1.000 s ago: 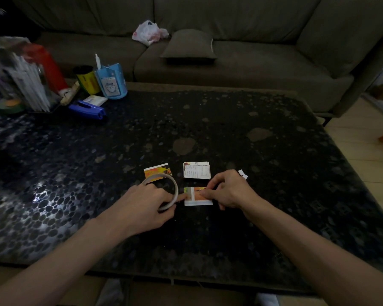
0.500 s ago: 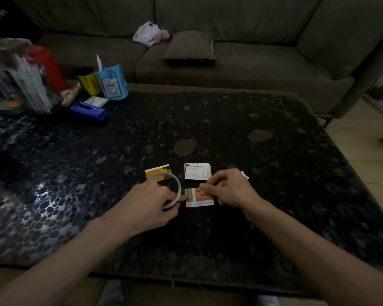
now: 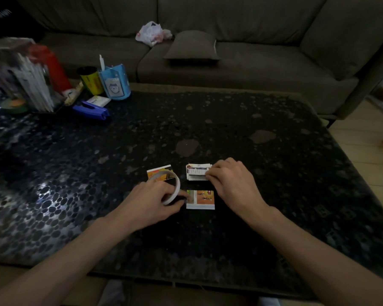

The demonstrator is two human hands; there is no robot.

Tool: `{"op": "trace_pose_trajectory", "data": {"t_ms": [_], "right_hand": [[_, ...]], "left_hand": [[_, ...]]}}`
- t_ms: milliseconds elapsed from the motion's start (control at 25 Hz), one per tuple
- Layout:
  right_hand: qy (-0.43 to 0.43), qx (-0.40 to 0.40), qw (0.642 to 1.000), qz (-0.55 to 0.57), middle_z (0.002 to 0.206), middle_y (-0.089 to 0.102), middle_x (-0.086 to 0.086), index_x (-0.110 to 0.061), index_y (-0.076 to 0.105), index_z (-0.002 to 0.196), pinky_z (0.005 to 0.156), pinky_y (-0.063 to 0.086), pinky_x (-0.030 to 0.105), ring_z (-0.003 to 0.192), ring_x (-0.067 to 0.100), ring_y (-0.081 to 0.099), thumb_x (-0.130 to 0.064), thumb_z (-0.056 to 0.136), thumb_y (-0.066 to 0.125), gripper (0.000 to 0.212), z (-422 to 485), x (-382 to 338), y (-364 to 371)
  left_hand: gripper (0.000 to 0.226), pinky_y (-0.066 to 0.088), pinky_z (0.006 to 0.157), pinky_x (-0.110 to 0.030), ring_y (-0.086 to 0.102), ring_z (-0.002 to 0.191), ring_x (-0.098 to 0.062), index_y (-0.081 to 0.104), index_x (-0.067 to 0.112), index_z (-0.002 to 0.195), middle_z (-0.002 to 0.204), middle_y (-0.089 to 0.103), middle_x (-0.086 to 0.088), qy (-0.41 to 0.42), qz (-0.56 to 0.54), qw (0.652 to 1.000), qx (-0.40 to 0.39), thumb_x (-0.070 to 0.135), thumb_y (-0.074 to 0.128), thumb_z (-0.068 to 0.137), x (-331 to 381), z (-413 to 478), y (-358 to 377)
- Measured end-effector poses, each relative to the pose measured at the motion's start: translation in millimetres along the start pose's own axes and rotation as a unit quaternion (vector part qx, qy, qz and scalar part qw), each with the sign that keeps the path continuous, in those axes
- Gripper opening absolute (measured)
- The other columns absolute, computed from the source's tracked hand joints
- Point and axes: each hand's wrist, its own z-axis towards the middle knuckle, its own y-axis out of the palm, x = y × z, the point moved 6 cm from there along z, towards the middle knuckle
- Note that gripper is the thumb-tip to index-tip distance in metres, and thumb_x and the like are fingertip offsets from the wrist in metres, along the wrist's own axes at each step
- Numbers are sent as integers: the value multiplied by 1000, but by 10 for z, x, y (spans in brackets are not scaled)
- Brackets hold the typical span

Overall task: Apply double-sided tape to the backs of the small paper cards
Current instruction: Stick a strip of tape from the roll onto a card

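Note:
My left hand grips a white roll of double-sided tape, its index fingertip at the left edge of an orange card that lies flat on the dark table. Behind that card sits a small stack of cards; my right hand pinches the stack's right edge and lifts the top card a little. Another orange card lies to the left, partly behind the tape roll.
At the table's far left stand a blue pen holder, a yellow can, a blue stapler, a red bottle and a clear organiser. A grey sofa with a cushion and a plastic bag runs behind.
My right hand has left the near orange card and moved back to the card stack, taking hold of its right edge. My left hand still holds the tape roll in the same spot.

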Motion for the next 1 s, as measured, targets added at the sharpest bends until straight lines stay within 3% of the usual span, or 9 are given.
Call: {"op": "trace_pose_trajectory", "data": {"t_ms": [160,320,440,520,600,680,800,920,1000], "right_hand": [[-14,12,1000,1,113,70,-4,-26,73,116,89,44,27,102,10,58,-31,100,65,19,-1,-12,-32],[-3,-5,1000,29,120,67,-5,-28,73,119,93,44,27,108,9,57,-34,100,65,21,-19,-11,-34],[-28,61,997,33,107,63,-2,-24,75,117,80,53,31,92,11,57,-33,98,62,24,-90,-53,-222],[-79,86,992,41,96,65,-1,-23,76,117,71,56,35,82,13,59,-30,97,62,25,-144,-156,-302],[-131,86,986,49,95,70,2,-22,76,121,69,58,37,80,16,65,-26,96,64,27,-200,-262,-310],[-153,84,983,54,99,73,4,-21,77,121,71,60,40,83,20,70,-25,95,65,29,-245,-303,-309],[-157,85,982,56,103,74,2,-21,77,120,72,61,40,87,19,70,-28,96,64,28,-293,-294,-315],[-45,53,982,173,108,68,-13,-31,72,127,77,56,22,90,3,66,-41,96,61,35,-238,-172,-244],[97,0,942,321,107,66,-20,-37,65,134,73,52,15,94,-7,64,-46,96,63,39,-173,-13,-108]], "left_hand": [[22,55,69,-29,62,73,0,74,50,115,82,68,21,0,-57,998,33,48,67,94,19,20,-41],[19,59,77,-29,68,84,2,78,41,112,98,73,24,-16,-86,993,74,40,71,94,7,32,-92],[8,56,71,-19,69,78,4,81,40,95,87,75,22,-62,-143,982,111,37,73,93,-58,36,-113],[25,46,54,-16,64,56,0,79,36,73,68,74,11,-115,-251,953,122,42,70,95,-123,62,-102],[37,40,43,-16,52,43,-4,82,28,72,66,75,0,-180,-389,897,105,53,67,94,-170,69,-72],[37,34,37,-16,46,39,-4,83,30,78,71,77,-2,-219,-469,851,93,61,67,91,-191,76,-40],[28,34,38,-18,46,39,-4,83,24,79,54,66,6,-253,-455,847,107,48,76,90,-297,95,18],[7,38,41,-18,49,42,-7,83,25,84,53,63,4,-239,-442,857,112,31,82,88,-349,110,51],[6,41,44,-17,51,43,-8,83,30,83,59,68,1,-200,-437,869,113,32,82,88,-313,120,27]]}}
